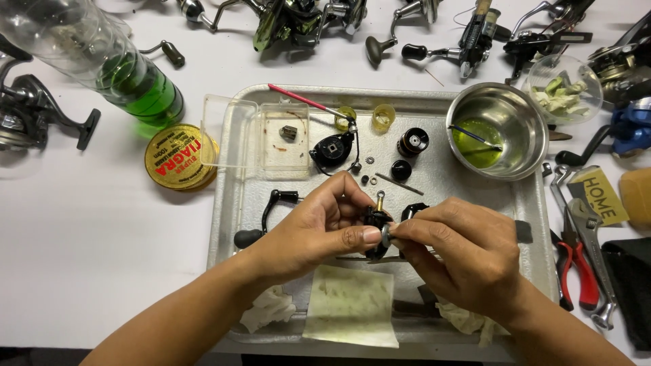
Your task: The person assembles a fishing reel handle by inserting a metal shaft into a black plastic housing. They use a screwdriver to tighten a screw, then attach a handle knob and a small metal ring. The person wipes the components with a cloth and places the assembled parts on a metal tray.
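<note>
While both hands (400, 234) pinch it, the black reel body (377, 220) shows a brass shaft.

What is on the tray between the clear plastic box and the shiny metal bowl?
In the head view, between the clear plastic box and the metal bowl lie a black reel cover, two small yellow cups, a dark spool and tiny washers.

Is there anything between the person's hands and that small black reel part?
Nothing visible does. The left hand and right hand already pinch the black reel part directly, above the metal tray.
</note>
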